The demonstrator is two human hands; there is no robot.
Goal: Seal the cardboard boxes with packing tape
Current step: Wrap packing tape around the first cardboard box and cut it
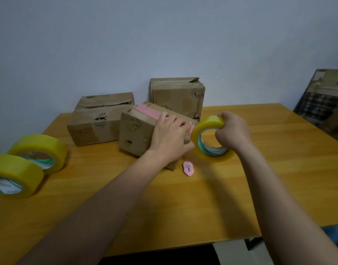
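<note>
A small cardboard box with a pink strip along its top stands in the middle of the wooden table. My left hand lies over the box's top right edge, fingers stretched flat and pressing on it. Just to the right, my right hand grips a yellow roll of packing tape held upright beside the box's right end, fingers through the core. Two more worn boxes stand behind: one at the back left, one taller against the wall.
Two more yellow tape rolls lie at the table's left, one nearer the middle and one at the edge. A small pink cutter lies in front of the box. Stacked cardboard leans at the far right beyond the table.
</note>
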